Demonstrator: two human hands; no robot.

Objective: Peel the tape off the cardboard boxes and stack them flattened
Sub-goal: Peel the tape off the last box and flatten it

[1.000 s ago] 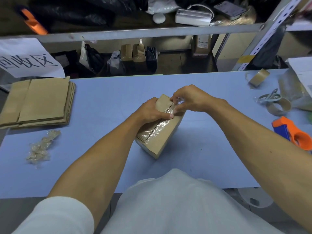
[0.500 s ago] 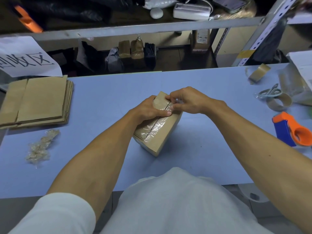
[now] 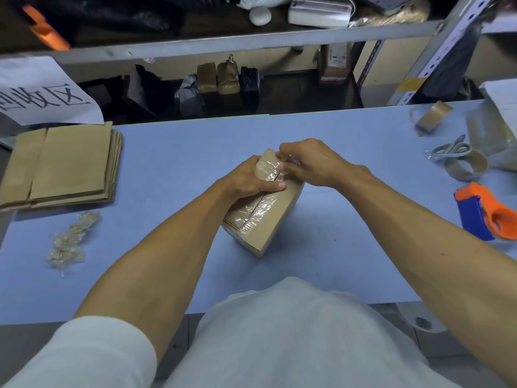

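A small brown cardboard box (image 3: 270, 219) lies in the middle of the blue table (image 3: 173, 163), with clear tape (image 3: 256, 211) running along its top seam. My left hand (image 3: 246, 180) grips the box's far left side, thumb pressed across the top. My right hand (image 3: 310, 161) pinches the tape's end at the far top corner of the box. A stack of flattened boxes (image 3: 64, 166) lies at the table's left side.
A wad of peeled tape (image 3: 70, 242) lies at the front left. On the right are an orange and blue tape dispenser (image 3: 486, 214), tape rolls (image 3: 433, 116), scissors (image 3: 450, 149) and a plastic bag (image 3: 492, 135). A metal shelf (image 3: 223, 43) stands behind the table.
My right hand's fingers have shifted slightly at the box's far corner, working at the tape end. The box and my left hand have stayed in place.
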